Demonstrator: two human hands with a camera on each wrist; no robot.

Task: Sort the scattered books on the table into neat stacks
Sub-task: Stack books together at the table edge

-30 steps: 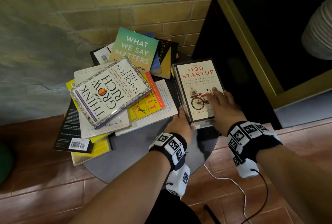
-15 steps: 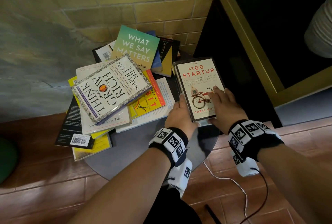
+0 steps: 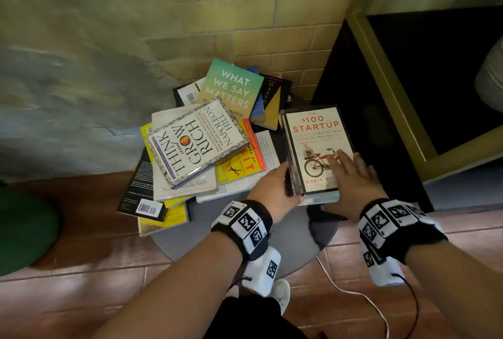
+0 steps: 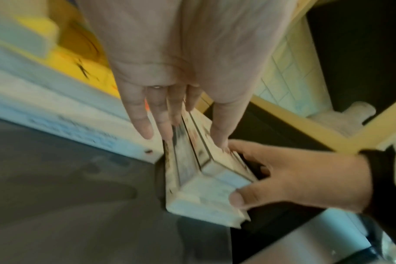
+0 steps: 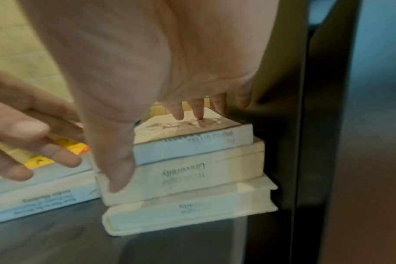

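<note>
A stack of three books topped by the "$100 Startup" book (image 3: 317,145) stands at the right of the round grey table (image 3: 245,243). My left hand (image 3: 272,189) presses straight fingers (image 4: 145,125) against the stack's (image 4: 203,192) left side. My right hand (image 3: 353,178) lies flat on the top cover, with its thumb (image 5: 118,169) down the near page edges (image 5: 192,171). At left is a loose pile: "Think and Grow Rich" (image 3: 196,140), "What We Say Matters" (image 3: 231,88), a yellow book (image 3: 242,164), and a black book with a barcode (image 3: 141,194).
A brick wall runs behind the table. A dark cabinet with a yellow frame (image 3: 394,94) stands close on the right of the stack. A green object (image 3: 21,230) sits on the tiled floor at left. A white cable (image 3: 353,295) trails below my right wrist.
My left hand has slid from the stack's near left corner forward along its left side. My right hand has stayed on the top cover.
</note>
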